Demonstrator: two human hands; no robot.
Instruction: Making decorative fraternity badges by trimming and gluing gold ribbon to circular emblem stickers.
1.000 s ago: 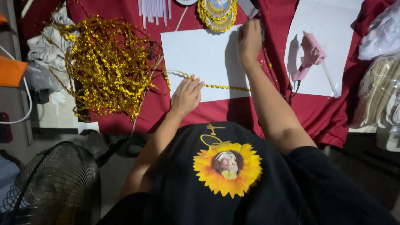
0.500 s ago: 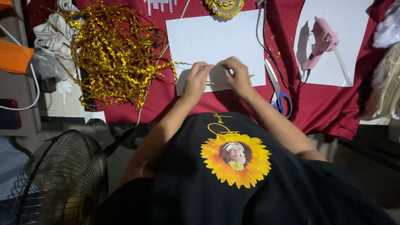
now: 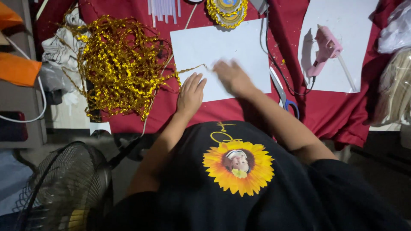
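Gold strand (image 3: 192,68) lies left-right across white sheet (image 3: 222,51), right hand (image 3: 231,77) at end.

Right hand (image 3: 231,77) motion-blurred; scissors (image 3: 282,92) partly hidden behind forearm.

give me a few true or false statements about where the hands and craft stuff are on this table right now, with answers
1. The left hand lies flat at the lower edge of the white paper sheet. True.
2. The right hand grips the pink glue gun. False: the glue gun lies apart on another white sheet, untouched.
3. The pile of gold curly ribbon sits to the left of the paper sheet. True.
4. The scissors lie on top of the ribbon pile. False: they lie on the red cloth, right of the paper sheet.
5. A strand of gold ribbon runs from the pile onto the paper toward the right hand. True.
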